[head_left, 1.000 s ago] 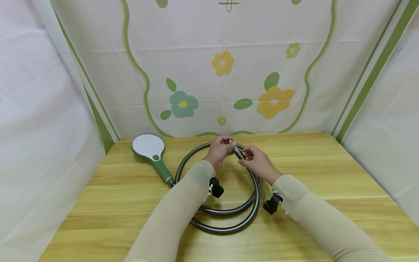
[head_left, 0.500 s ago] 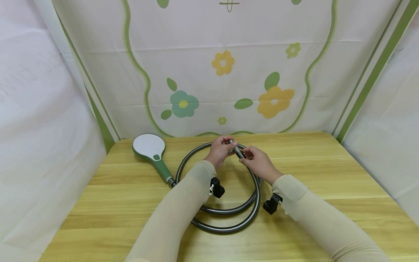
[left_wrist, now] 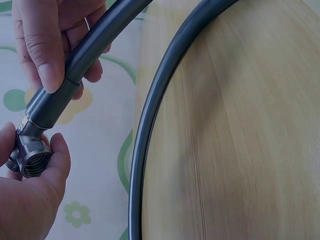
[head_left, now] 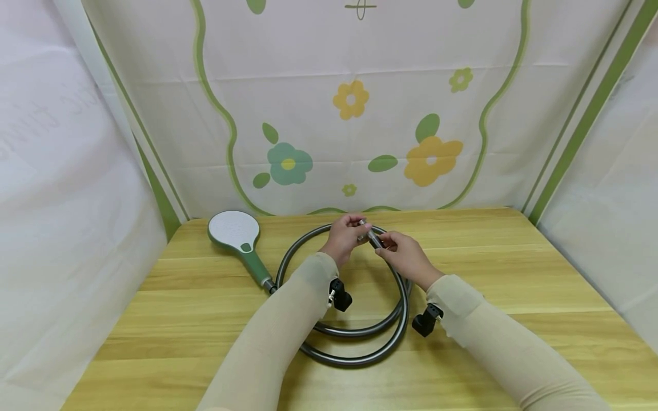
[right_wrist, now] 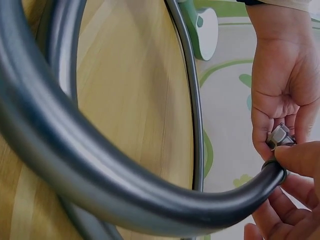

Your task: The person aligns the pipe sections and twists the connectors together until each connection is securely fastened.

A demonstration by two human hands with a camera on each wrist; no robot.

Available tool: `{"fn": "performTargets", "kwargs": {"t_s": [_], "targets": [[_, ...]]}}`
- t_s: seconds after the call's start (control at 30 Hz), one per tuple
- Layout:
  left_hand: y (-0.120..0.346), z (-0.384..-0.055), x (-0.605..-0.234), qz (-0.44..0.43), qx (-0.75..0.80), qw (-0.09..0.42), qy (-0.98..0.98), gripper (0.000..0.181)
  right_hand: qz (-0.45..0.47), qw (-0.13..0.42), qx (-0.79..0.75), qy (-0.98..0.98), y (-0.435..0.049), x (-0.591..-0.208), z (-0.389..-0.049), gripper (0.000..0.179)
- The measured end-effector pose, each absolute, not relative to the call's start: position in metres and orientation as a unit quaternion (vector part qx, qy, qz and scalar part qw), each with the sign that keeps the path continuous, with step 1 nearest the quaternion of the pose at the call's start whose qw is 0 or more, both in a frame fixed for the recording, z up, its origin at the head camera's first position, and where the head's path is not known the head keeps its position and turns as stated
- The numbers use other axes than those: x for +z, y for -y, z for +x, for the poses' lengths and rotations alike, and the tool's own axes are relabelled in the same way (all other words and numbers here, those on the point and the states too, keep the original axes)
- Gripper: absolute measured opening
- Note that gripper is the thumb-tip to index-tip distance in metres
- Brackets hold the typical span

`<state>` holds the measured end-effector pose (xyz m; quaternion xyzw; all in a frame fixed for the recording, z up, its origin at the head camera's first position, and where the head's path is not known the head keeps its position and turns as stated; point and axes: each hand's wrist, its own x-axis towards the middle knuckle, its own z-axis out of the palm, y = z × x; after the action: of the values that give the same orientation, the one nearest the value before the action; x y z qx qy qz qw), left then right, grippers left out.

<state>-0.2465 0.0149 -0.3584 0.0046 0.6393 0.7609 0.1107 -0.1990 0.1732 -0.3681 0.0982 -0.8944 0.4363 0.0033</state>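
Note:
My left hand (head_left: 341, 237) pinches a small metal branched pipe fitting (left_wrist: 31, 152) between thumb and fingers; a threaded round opening on it shows in the left wrist view. Right against the fitting sits the dark collar (left_wrist: 54, 102) at the end of a grey shower hose (head_left: 354, 361). Thumb and fingers of my right hand (head_left: 408, 258) grip this hose end, just beside the left hand. The hose lies in loops on the table, and its other end leads to a green shower head (head_left: 233, 229) with a white face, lying face up at the left.
The hose loops lie under and between both forearms on the wooden table (head_left: 493, 348). A flowered cloth (head_left: 319, 114) rises behind the table's back edge, and white cloth walls stand on both sides. Small black cameras (head_left: 426, 321) hang at the wrists.
My right hand's fingers shift slightly on the hose collar. The left hand stays in place with the fitting, and the shower head and hose loops lie as before.

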Motion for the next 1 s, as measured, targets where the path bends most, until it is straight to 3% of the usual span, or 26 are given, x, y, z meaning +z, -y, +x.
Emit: {"fn": "performTargets", "kwargs": {"t_s": [1.0], "targets": [[-0.0151,-0.2478,-0.3588,0.011,0.756,0.117,-0.644,0.029,0.112,-0.039,0.44,0.89,-0.1779,-0.3672,-0.2022,0.033]]}}
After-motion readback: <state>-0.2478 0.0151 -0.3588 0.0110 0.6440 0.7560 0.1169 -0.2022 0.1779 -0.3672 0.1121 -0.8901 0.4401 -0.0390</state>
